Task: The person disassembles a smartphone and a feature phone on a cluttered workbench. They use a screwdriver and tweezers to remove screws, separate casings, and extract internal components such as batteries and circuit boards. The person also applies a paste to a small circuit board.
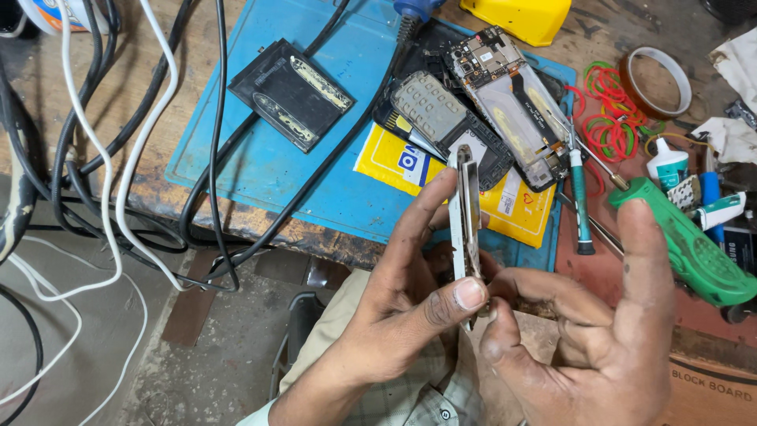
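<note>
Pinching a thin phone frame (467, 217) edge-on between us, we grip it with our left hand (402, 304), thumb pressed on its lower end and fingers curled behind its left side. Our right hand (599, 339) closes on the same frame from the other side, thumb and bent fingers meeting near its bottom, while a green-handled screwdriver (686, 252) lies trapped along the raised index finger.

Taking the blue work mat (260, 170) as our landmark: the frame stands upright just over its near edge. On the mat's right half lie an opened phone body with exposed circuit board (512, 99), a grey keypad-like panel (430, 102) and a yellow packet (410, 166) beneath them. Toward the mat's middle rests a black battery (292, 95). Off its right edge sit red and green rubber bands (611, 114), a tape roll (658, 79) and a small glue bottle (667, 164). Black and white cables (118, 158) trail off its left side.
</note>
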